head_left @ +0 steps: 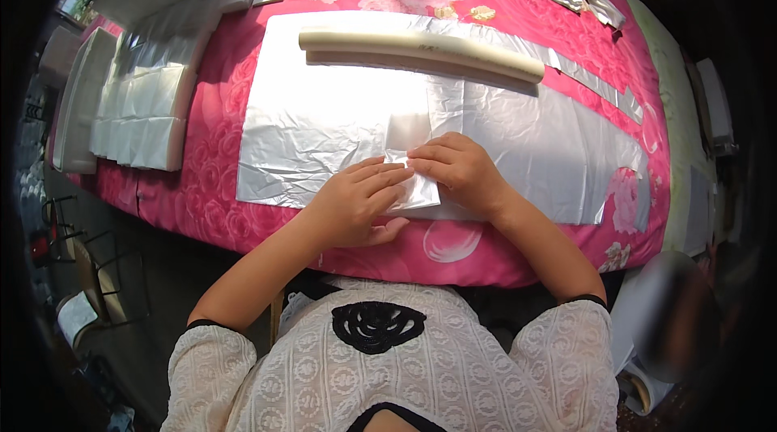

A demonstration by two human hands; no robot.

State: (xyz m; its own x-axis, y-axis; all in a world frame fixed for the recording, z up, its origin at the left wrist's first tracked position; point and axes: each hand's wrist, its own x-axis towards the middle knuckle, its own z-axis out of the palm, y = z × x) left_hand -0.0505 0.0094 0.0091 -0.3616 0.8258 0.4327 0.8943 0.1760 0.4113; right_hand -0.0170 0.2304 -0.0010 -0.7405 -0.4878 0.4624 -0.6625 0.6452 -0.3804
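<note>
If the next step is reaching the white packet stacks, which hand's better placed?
Left, probably. The left hand is on the same side as the white packet stacks and nearer them; the right hand would likely reach across it. Both touch the small film piece now.

The tabletop [214,137] is covered with a pink flowered cloth [372,264]. Near the middle of its near edge, the left hand [364,193] lies with spread thumb on a small shiny film piece [419,196]; the right hand [460,171] presses its fingers on the same piece. Below them is a large silvery sheet [312,129], creased on its left part. A cream tube [421,52] rests across this sheet, toward the far edge — slightly slanted. White packets [142,141] stand in rows by the left edge — closely packed.
</note>
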